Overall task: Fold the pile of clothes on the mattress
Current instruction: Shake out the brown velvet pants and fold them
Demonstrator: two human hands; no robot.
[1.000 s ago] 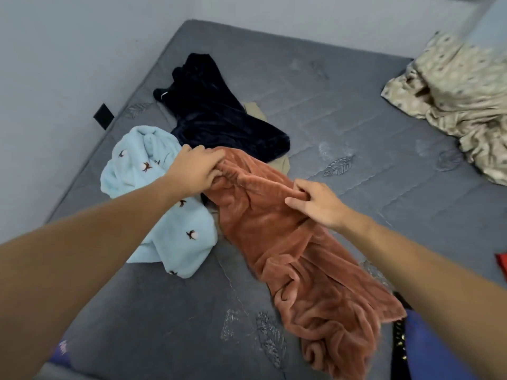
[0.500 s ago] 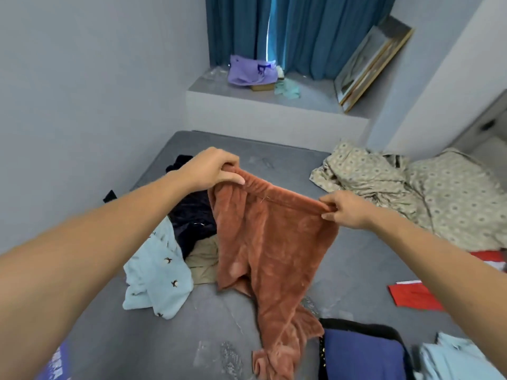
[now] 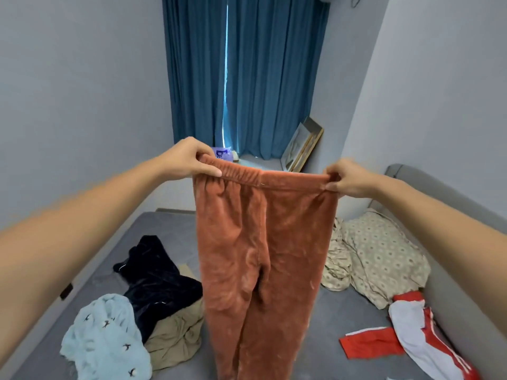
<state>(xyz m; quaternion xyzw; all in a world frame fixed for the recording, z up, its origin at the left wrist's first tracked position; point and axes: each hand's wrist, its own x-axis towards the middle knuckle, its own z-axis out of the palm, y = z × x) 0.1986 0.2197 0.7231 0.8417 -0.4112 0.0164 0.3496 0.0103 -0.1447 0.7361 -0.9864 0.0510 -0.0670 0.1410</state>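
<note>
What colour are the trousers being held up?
Rust orange trousers, plain and fuzzy, seen in the head view.

You're seeing rust-orange fleece trousers (image 3: pixel 255 242), pale-blue bird-print garment (image 3: pixel 107 346), navy velvet garment (image 3: pixel 156 281), grey mattress (image 3: pixel 315 319), teal curtains (image 3: pixel 247 78).

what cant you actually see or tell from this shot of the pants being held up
- Rust-orange fleece pants: leg ends cut off by the head view's bottom edge.
- Tan crumpled garment: mostly hidden under the dark navy velvet garment.
- Purple item on the window ledge: largely hidden behind the left hand and waistband.
- Grey mattress: middle hidden behind the pants.
</note>
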